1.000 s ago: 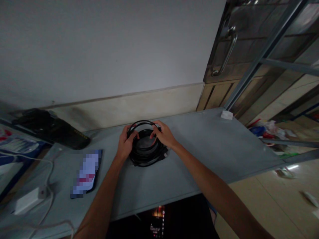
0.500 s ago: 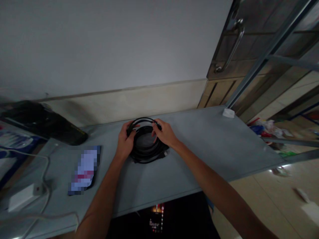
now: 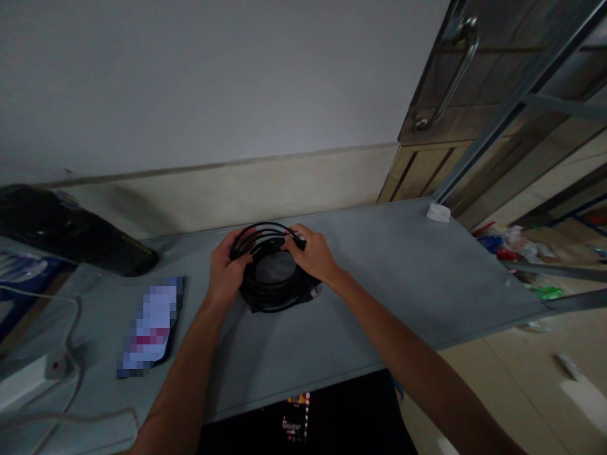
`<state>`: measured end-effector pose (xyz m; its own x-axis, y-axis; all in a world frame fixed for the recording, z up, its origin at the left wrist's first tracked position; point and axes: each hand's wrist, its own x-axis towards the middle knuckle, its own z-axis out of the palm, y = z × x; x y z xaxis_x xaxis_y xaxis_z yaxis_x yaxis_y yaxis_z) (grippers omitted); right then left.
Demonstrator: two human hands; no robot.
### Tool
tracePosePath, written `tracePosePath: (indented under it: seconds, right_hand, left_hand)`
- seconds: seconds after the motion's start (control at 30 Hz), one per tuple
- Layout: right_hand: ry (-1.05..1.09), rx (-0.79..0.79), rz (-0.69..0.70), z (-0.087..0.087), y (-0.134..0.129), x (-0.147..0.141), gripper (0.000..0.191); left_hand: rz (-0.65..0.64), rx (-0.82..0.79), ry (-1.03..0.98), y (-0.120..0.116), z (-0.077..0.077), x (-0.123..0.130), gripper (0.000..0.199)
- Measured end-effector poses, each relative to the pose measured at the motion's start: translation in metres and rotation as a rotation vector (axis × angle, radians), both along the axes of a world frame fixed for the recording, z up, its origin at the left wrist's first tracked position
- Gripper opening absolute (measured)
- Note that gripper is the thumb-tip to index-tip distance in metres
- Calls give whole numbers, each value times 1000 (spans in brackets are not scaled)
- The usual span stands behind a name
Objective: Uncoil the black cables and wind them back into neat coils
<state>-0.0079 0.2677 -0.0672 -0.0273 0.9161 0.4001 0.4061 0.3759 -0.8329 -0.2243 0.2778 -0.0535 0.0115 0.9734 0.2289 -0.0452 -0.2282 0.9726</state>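
A coil of black cable (image 3: pixel 277 292) lies on the grey table (image 3: pixel 379 272), close to the wall. My left hand (image 3: pixel 228 262) is wrapped round the coil's left side, with several upper loops lifted and slightly fanned apart. On the upper right of the coil, my right hand (image 3: pixel 308 251) pinches the cable between thumb and fingers. A connector end shows at the coil's lower right, below my right hand.
A phone (image 3: pixel 154 325) with a blurred screen lies left of my left forearm. Behind it is a black bottle-like object (image 3: pixel 90 237) on its side. A white power strip (image 3: pixel 33 379) with a cord sits at the left; a small white object (image 3: pixel 439 212) is at the back right.
The upper loops are spread wider between my hands. My left hand has shifted slightly left on the coil. The whole view has turned a little.
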Motion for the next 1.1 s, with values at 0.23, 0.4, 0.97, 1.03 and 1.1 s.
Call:
tracePosePath:
  seconds: [0.23, 0.4, 0.97, 1.03, 1.1]
  right_hand:
    - [20, -27, 23, 6, -1, 2, 24]
    - [92, -118, 72, 6, 2, 3, 20]
    - [22, 172, -160, -2, 9, 8, 26]
    - [70, 196, -192, 1, 9, 10, 31]
    - [129, 182, -221, 5, 8, 11, 37]
  left_hand:
    - [-77, -30, -43, -5, 7, 1, 70]
    - [-69, -52, 1, -2, 6, -2, 73]
    - [-34, -79, 293, 8, -5, -10, 48]
    - [15, -95, 187, 6, -3, -6, 46]
    - [75, -103, 62, 5, -1, -3, 42]
